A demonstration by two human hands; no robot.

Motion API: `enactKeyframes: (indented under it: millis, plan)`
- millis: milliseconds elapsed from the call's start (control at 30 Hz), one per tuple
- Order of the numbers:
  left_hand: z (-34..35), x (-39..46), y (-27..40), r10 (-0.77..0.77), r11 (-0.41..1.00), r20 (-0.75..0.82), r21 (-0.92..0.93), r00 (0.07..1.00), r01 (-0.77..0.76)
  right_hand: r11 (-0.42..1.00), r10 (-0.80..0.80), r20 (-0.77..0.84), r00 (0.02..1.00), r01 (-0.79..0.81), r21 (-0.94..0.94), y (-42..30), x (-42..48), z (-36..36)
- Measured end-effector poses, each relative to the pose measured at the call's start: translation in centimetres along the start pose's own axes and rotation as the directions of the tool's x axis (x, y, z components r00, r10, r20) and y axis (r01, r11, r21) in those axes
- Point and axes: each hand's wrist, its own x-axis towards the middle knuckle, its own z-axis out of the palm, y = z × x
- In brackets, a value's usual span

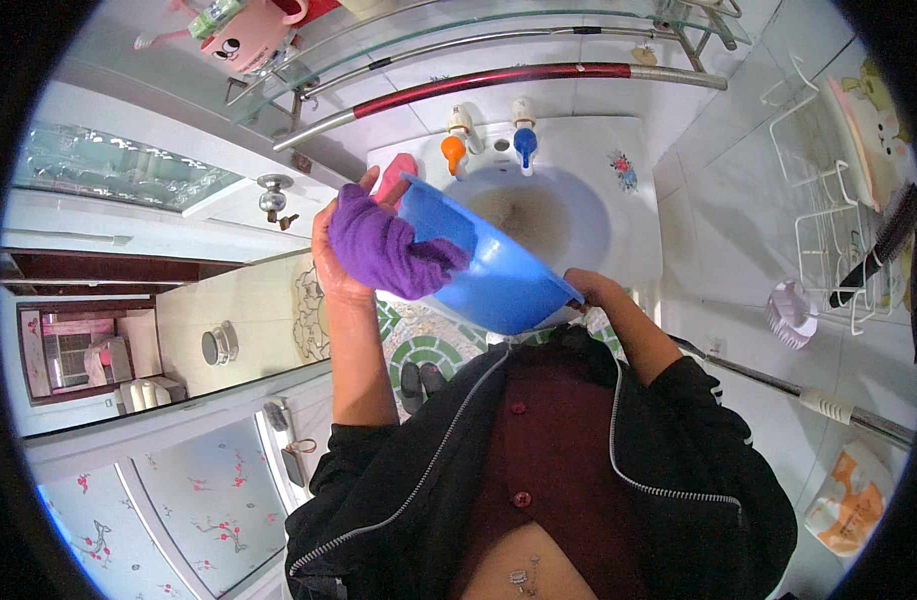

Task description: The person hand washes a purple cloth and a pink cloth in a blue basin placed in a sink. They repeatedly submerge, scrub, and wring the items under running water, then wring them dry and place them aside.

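My left hand [328, 259] holds a bunched purple cloth [387, 244] at the left side of a blue plastic basin [496, 281]. Part of the cloth hangs over the basin's inside. My right hand [595, 288] grips the basin's rim at its right end. The basin is tilted, at the front edge of a white washbasin [631, 225]. Cloudy brownish water [522, 217] stands in the washbasin's bowl. Whether my left fingers also grip the blue rim is hard to tell, as the cloth hides them.
Behind the bowl are an orange-handled tap [453, 150] and a blue-handled tap [526, 146]. A pink object [398, 176] lies on the washbasin's left corner. Above runs a red and silver rail [496, 79]. A white wire rack [826, 217] with a black hairbrush [878, 247] hangs at right.
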Motion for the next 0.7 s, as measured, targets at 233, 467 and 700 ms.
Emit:
enactKeyframes:
  millis: [233, 467, 700]
  plan:
    - [-0.1, -4.9, 0.3, 0.145, 0.935, -0.140, 0.344, 0.979, -0.089, 0.846, -0.123, -0.391, 0.912, -0.109, -0.522, -4.2, -5.3, -2.2]
    - [-8.3, -7.6, -1.7, -0.034, 0.988, -0.409, 0.121, 0.912, 0.091, 0.852, -0.358, -0.776, 0.519, -0.159, -0.499, -3.1, -4.2, -3.1]
    - [-13.7, -7.5, -5.4, -0.147, 0.989, -0.448, -0.054, 0.882, 0.138, 0.884, -0.351, -0.850, 0.393, -0.161, -0.440, -1.8, -2.8, -2.7]
